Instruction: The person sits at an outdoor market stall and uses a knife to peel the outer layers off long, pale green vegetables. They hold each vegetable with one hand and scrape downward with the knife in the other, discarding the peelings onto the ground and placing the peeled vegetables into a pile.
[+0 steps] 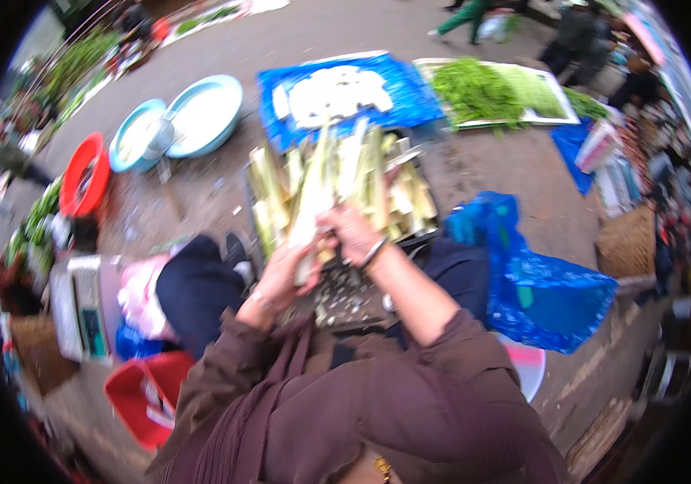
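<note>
The left hand (283, 274) is wrapped around the lower end of a pale stalk (313, 198), which slants up and away from the person over a dark tray (424, 239). The right hand (349, 232) is just beside it, fingers bent in close to the stalk; blur hides whether they pinch a small tool. More cut stalks (374, 181) fill the tray, which sits low in front of the seated person's dark-clad knees (194, 282). Pale scraps (349, 305) are strewn on the dark surface below the hands. Just beyond the tray, a blue plastic sheet (271, 81) carries a spread of white pieces (341, 93); to its right, leafy greens (474, 89) lie on a pale, flat tray (557, 109). On the left are two light-blue basins (237, 101) with a long-handled scoop (158, 139) across them, and a red basin (95, 165). Everything stands about a grey-brown paved ground (515, 165). Near the person are a crumpled blue bag (555, 302) on the right, and a pink bag (144, 294) and a red basket (132, 399) on the left. Farther out, blurred people (575, 36) and heaped greenery (79, 64) edge the open space.
</note>
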`<state>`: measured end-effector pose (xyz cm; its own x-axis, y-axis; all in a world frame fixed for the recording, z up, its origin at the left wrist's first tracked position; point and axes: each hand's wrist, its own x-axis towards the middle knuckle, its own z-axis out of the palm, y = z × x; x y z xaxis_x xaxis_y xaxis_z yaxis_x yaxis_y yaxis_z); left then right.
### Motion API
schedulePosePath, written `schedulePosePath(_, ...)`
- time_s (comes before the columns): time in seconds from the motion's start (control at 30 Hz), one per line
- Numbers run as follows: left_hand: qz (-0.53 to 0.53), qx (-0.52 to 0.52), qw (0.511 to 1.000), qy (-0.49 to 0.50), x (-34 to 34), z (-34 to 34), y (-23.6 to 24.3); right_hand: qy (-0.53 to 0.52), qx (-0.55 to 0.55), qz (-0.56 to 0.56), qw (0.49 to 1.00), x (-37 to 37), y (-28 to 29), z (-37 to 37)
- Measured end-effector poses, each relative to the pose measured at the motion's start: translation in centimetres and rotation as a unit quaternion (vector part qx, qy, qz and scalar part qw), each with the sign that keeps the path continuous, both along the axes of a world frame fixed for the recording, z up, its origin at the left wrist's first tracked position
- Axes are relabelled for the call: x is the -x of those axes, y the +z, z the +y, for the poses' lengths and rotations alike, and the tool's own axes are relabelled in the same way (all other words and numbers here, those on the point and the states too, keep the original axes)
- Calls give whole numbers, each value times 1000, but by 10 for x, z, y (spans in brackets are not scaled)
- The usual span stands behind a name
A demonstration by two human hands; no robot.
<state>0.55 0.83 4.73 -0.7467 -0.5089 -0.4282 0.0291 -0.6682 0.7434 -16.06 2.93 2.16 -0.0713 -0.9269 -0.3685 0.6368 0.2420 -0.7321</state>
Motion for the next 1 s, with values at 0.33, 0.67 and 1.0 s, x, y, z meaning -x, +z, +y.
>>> schedulePosePath(0.33,-19,60,995,81,11,-4,-21,-22,-8,159,987,-1,10,-6)
schedulePosePath(0.67,-69,157,978,117,21,-10,-39,-197,-56,133,970,-16,3,-6)
schedulePosePath(1.0,-9,133,983,126,17,-10,-36,-242,-24,134,961,-27,21,-4)
